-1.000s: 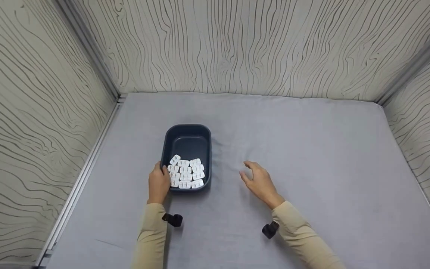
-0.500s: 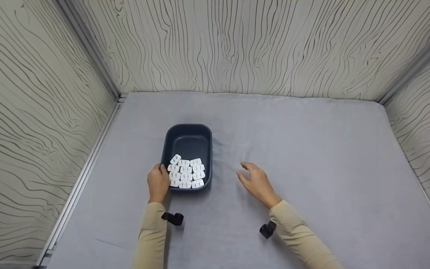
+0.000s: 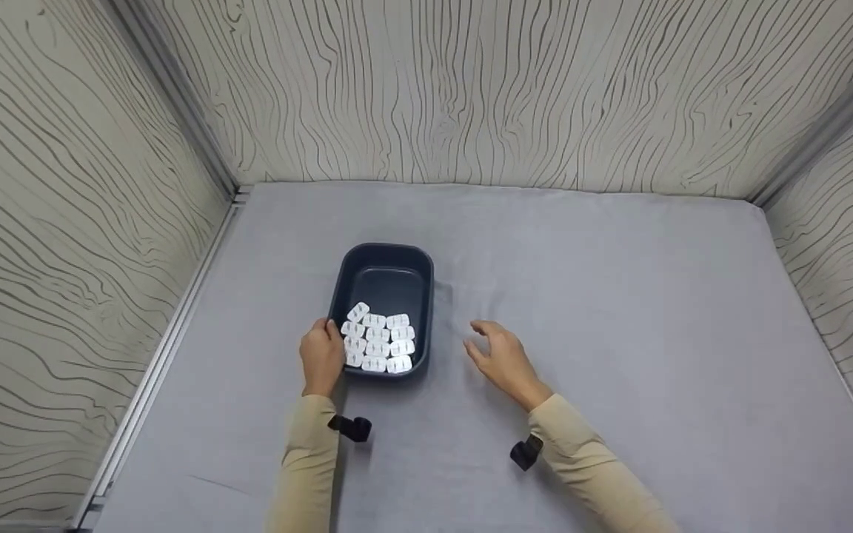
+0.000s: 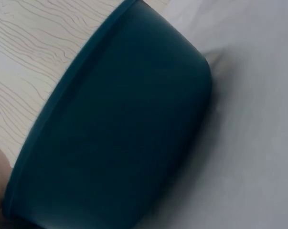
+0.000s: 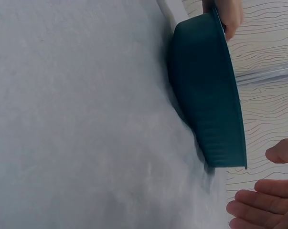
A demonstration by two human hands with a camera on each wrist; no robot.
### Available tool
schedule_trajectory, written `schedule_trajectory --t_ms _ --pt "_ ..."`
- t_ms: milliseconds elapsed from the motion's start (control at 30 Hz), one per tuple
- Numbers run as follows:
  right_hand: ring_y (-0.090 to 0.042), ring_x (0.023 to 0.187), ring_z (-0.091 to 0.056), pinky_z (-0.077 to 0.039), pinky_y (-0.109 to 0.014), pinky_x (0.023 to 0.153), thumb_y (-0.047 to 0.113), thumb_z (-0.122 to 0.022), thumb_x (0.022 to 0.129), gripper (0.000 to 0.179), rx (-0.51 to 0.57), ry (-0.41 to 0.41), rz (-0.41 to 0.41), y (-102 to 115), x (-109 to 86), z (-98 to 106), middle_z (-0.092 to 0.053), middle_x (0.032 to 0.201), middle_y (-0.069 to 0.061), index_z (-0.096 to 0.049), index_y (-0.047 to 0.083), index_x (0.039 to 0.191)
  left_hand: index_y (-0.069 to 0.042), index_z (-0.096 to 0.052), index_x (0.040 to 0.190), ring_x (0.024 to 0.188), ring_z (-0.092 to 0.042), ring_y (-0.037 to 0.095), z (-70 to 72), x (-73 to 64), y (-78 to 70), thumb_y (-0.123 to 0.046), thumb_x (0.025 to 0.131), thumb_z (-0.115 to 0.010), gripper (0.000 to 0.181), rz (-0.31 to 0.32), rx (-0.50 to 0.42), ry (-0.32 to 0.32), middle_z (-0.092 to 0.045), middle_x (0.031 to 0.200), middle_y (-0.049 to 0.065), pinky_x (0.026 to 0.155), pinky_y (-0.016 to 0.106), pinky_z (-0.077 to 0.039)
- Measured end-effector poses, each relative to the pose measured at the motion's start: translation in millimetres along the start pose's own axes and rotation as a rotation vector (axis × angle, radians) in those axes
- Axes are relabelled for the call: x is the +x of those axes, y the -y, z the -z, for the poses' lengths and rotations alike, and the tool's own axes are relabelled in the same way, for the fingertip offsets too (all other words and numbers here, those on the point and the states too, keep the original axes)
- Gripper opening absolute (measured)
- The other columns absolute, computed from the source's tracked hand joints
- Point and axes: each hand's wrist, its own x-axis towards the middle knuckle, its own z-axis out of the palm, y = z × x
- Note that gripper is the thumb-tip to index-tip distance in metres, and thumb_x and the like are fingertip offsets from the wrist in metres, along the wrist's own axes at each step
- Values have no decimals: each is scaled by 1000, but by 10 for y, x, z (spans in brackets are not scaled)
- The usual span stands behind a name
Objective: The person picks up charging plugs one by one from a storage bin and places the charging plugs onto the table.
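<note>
At the left wall of the dark blue bin (image 3: 394, 285), left of centre on the table (image 3: 656, 333), we find the left hand (image 3: 321, 359) gripping the rim; some fingers are hidden from us, and its own wrist view shows only a sliver of it. Within the bin's near half, we observe white pieces (image 3: 377, 334) in rough rows, their dark markings too small to read. To the right, apart from the bin, we locate the right hand (image 3: 504, 364), empty, thumb and fingers parted; its wrist view crops it.
</note>
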Motion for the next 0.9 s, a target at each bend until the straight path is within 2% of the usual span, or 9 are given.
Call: schedule_trajectory --t_ms 100,267,367,467,633,900 --pt "-34 103 -65 -51 -46 92 12 -65 90 31 4 -7 20 12 27 -8 -68 111 -21 -63 -6 114 9 -62 84 65 -55 30 -52 5 -28 -6 97 -47 25 -18 -7 -5 -62 73 24 66 48 -47" --pt "-35 103 -66 -51 -46 92 12 -65 89 30 9 -4 40 38 62 -19 -68 111 -21 -63 -6 114 8 -62 81 65 -55 33 -153 1 -59 -6 96 -49 24 -10 -20 -17 -63 74 24 66 49 -46" --pt "-35 104 -65 -51 -46 93 13 -65 89 32 6 -2 46 65 81 -20 -68 112 -21 -62 -5 115 9 -62 82 66 -55 32 -185 1 -76 -6 95 -50 23 -8 -31 -2 -63 74 24 67 50 -47" --pt "-35 107 -65 -50 -45 95 14 -65 89 33 5 -2 59 102 110 -27 -67 114 -21 -62 -5 116 9 -63 86 67 -54 30 -177 4 -88 -7 96 -49 23 19 -45 39 -63 76 23 68 48 -47" --pt "-36 108 -65 -50 -44 95 10 -67 87 30 -26 -22 130 169 170 -59 -68 112 -21 -63 -5 113 9 -63 91 78 -59 33 -127 21 -89 -9 97 -48 25 64 -61 111 -65 86 25 75 47 -48" --pt "-33 106 -65 -51 -42 94 6 -68 85 29 -52 -8 249 288 269 -146 -68 110 -20 -64 -4 112 2 -55 71 67 -43 21 -63 46 -78 -7 97 -48 28 69 -65 155 -54 70 13 63 32 -38"
